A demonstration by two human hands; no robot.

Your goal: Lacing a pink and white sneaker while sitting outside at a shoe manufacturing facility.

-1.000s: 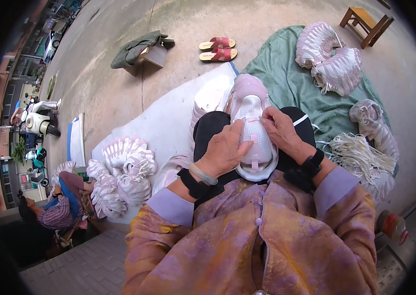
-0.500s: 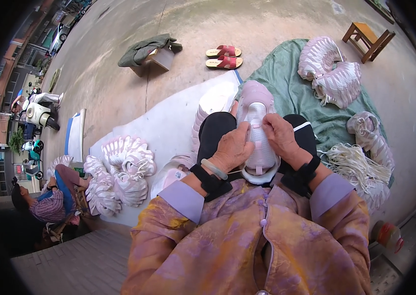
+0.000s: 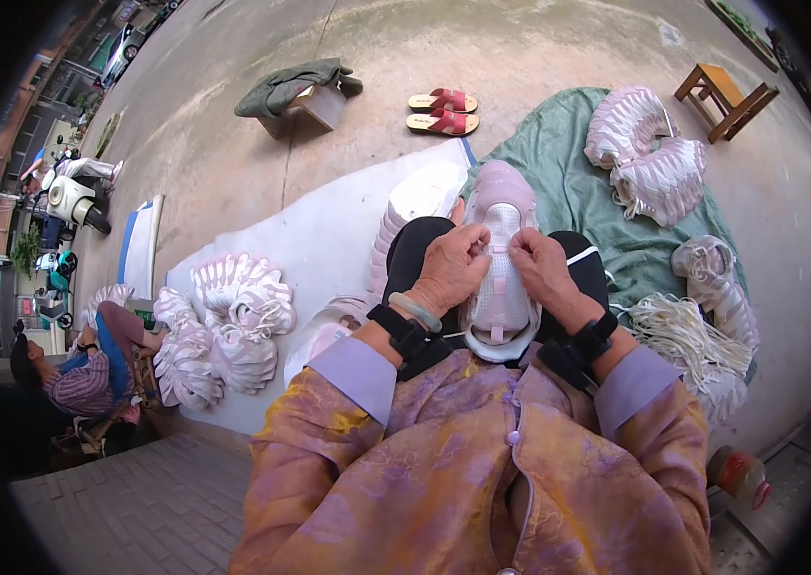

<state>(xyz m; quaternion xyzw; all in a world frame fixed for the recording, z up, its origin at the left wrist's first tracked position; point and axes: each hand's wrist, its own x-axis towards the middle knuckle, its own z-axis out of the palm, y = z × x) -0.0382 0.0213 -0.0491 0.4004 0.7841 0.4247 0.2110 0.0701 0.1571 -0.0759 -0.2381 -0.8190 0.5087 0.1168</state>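
Remote view, both hands up. Shoe (image 3: 499, 287) sits on the lap, between the left hand (image 3: 451, 266) and the right hand (image 3: 544, 268), both touching its upper. Left: fingers drawn into a narrow pinch over the upper, near the tongue's middle. Right: same, thumb and finger close, just across the tongue from the left tips. Whether either pinch has lace in it, I can't tell; too small from here.

Step, my call: fine finger work across the shoe's throat, likely lacing or setting the lace bars, maybe midway. Next move, I'd say, calls for two small, matched pinches at opposite eyelet edges, with an even outward pull and the shoe kept square between the hands. Risk as I judge it: a one-sided tug could swing the toe off line.

Direction: toe points away from the wearer, beyond both hands; heel and collar opening lie nearer the wearer, on the near side of the hands. Long axis runs near to far, roughly straight out between the wrists. Sole down, tongue up.

Around: laces (image 3: 688, 331) heaped well to the right of the right hand; white strip (image 3: 582, 256) just beside that hand, over the knee, link to the shoe unclear. Shoe bundles (image 3: 238, 331) well left of the left hand; another bundle (image 3: 657, 180) beyond and right of the right hand, on green cloth (image 3: 559, 144).
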